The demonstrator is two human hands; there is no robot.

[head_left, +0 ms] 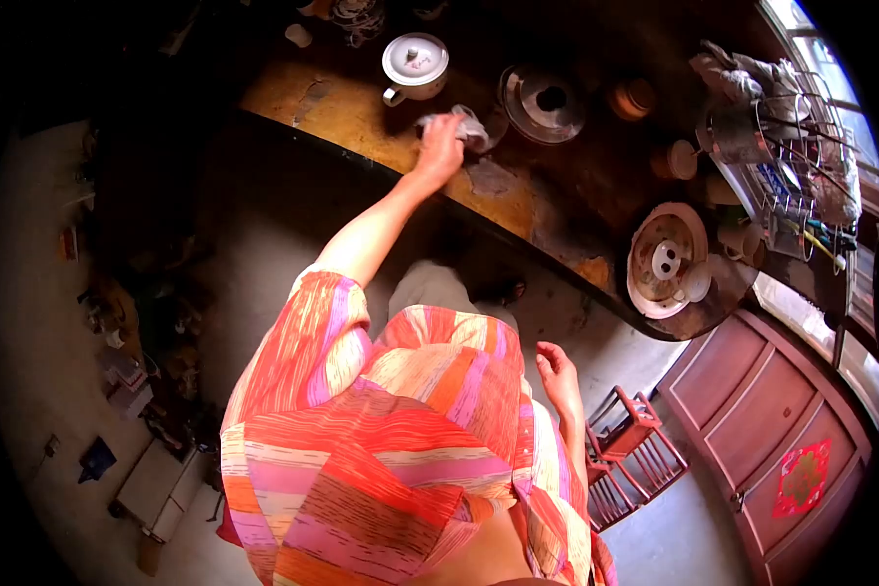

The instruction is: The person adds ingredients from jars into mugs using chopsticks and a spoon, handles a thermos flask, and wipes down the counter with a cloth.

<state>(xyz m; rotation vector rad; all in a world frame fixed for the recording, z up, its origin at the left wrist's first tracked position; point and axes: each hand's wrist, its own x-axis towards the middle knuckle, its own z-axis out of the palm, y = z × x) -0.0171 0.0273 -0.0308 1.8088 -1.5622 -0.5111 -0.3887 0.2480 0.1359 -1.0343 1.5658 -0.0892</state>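
My left hand (441, 148) is closed on a crumpled pale cloth (471, 129) resting on the brown table (361, 122). Just beyond it stands a white lidded enamel mug (415, 66). To the right of the cloth lies a round metal lid (542, 104) with a dark knob. My right hand (557, 376) hangs beside my body below the table's edge, its fingers loosely bent and apart, with nothing visible in it.
A stained enamel basin (654, 278) sits near the table's right end. Small jars (633, 99) and a wire rack (801, 146) with utensils line the window side. Below are a red-brown wooden chair (630, 444) and a panelled door (772, 410).
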